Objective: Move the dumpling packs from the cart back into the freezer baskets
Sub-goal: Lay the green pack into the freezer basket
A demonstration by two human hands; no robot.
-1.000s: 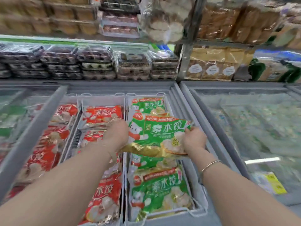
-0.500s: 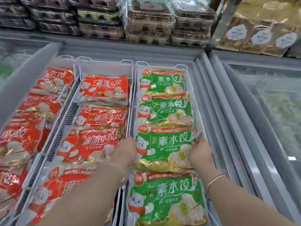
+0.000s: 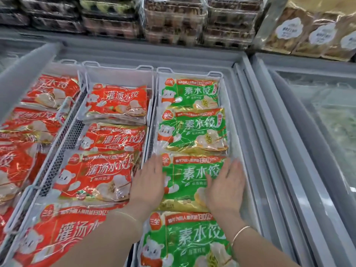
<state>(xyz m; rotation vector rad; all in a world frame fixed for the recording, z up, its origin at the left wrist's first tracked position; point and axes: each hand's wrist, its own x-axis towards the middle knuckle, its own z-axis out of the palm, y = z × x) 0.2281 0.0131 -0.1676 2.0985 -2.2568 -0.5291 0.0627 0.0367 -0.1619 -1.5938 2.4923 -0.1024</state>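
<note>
A green dumpling pack (image 3: 189, 180) lies flat in the right-hand white freezer basket (image 3: 234, 151), third in a row of several green packs. My left hand (image 3: 147, 183) rests flat on its left edge, fingers spread. My right hand (image 3: 225, 185) lies flat on its right side, fingers apart. Neither hand grips the pack. Other green packs (image 3: 192, 130) lie beyond it and another green pack (image 3: 190, 241) lies nearer to me. Red dumpling packs (image 3: 100, 176) fill the middle basket (image 3: 119, 74) and the left basket.
A raised grey freezer lid frame (image 3: 25, 74) slants across the left. A closed glass-topped freezer (image 3: 323, 120) lies to the right. Shelves behind hold stacked clear boxes (image 3: 173, 22) and brown bagged goods (image 3: 316, 29). The cart is out of view.
The green pack came down from the air into the right basket. My hands let go of its edges and now lie flat and open on top of it.
</note>
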